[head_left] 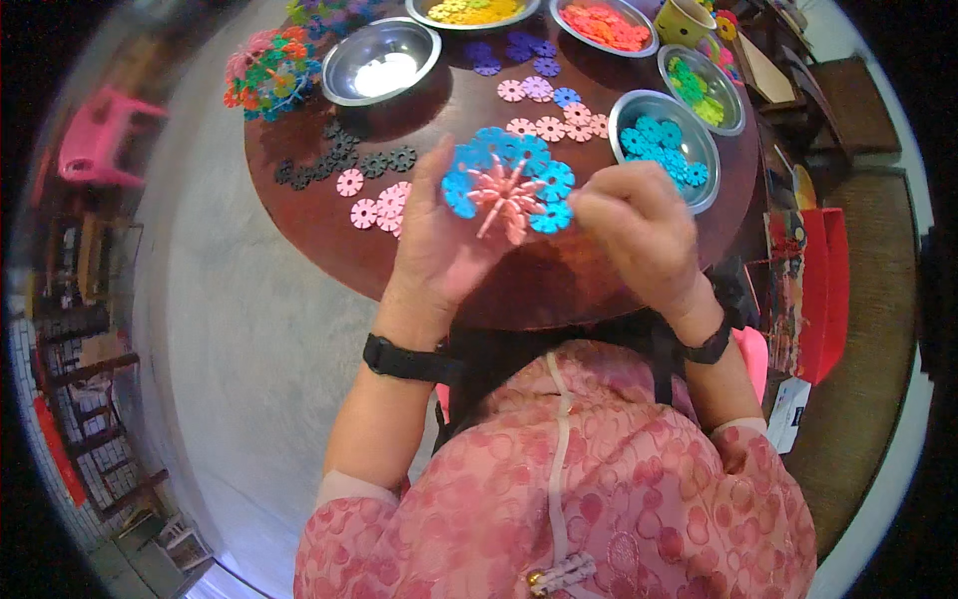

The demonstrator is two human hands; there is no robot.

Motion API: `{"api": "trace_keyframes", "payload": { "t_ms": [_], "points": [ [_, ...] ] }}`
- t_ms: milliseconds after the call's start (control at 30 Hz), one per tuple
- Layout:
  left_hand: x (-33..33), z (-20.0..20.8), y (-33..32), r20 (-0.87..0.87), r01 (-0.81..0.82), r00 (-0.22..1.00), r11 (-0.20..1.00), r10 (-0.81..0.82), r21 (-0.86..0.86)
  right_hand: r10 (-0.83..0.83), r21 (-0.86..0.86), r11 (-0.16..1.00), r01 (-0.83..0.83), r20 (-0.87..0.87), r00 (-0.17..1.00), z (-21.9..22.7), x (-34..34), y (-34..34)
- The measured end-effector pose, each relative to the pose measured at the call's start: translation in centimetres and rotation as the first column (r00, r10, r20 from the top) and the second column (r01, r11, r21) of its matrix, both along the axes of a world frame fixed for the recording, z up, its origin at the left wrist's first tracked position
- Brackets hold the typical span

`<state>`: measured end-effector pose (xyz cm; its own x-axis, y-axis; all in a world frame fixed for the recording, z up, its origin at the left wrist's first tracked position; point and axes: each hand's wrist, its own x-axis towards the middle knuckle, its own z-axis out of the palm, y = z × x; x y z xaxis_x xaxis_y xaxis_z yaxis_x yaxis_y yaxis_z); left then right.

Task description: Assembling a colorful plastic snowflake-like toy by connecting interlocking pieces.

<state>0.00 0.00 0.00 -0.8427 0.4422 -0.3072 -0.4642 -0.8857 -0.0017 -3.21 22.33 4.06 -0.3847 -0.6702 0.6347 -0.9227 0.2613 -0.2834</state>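
Over the near part of the table I hold a flower-shaped build of notched plastic discs (509,192), with pink pieces at its middle and a blue rim around them. My left hand (439,240) grips it from the left, thumb up along the side and fingers beneath. At its right edge, my right hand (644,235) is closed, its fingertips right by a blue disc (552,217) on the rim. Whatever lies in those fingers is hidden. Loose pink discs (364,213) lie just left of my left hand. A steel bowl of blue discs (711,187) stands beyond my right hand.
The round brown table (319,235) carries black discs (344,155), purple discs (486,62), an empty-looking steel bowl (327,85), and bowls of yellow (469,10), orange-red (609,28) and green discs (696,90). Colourful finished builds (267,75) stand far left. A pink stool (100,140) is on the floor.
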Motion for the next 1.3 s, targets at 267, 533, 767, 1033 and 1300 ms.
{"api": "trace_keyframes", "payload": {
  "t_ms": [267, 533, 767, 1033, 1300],
  "points": [
    [0.0, 1.9, 2.3, -0.172, -0.296, 0.95, 0.927, 0.26, -0.23, -0.347, 0.116, 0.935, 0.334, 0.118, 0.93, -2.0, 3.2, 5.3],
    [0.0, 1.3, 2.3, -0.034, -0.366, 0.93, 0.913, 0.367, -0.182, -0.498, 0.469, 0.784, 0.407, 0.082, 0.863, -4.1, 7.0, 4.5],
    [0.0, 1.5, 2.7, -0.174, -0.331, 0.939, 0.915, 0.295, -0.23, -0.307, 0.358, 0.897, 0.26, 0.081, 0.948, -5.9, 7.7, 3.9],
    [0.2, 1.5, 2.7, -0.119, -0.309, 0.95, 0.918, 0.288, -0.246, -0.131, 0.242, 0.964, 0.108, 0.078, 0.988, -6.4, 7.7, 4.1],
    [0.3, 1.0, 2.8, -0.208, -0.277, 0.952, 0.922, 0.224, -0.271, -0.125, -0.058, 0.989, 0.135, 0.16, 0.979, -1.8, 5.7, 2.7]
  ]
}}
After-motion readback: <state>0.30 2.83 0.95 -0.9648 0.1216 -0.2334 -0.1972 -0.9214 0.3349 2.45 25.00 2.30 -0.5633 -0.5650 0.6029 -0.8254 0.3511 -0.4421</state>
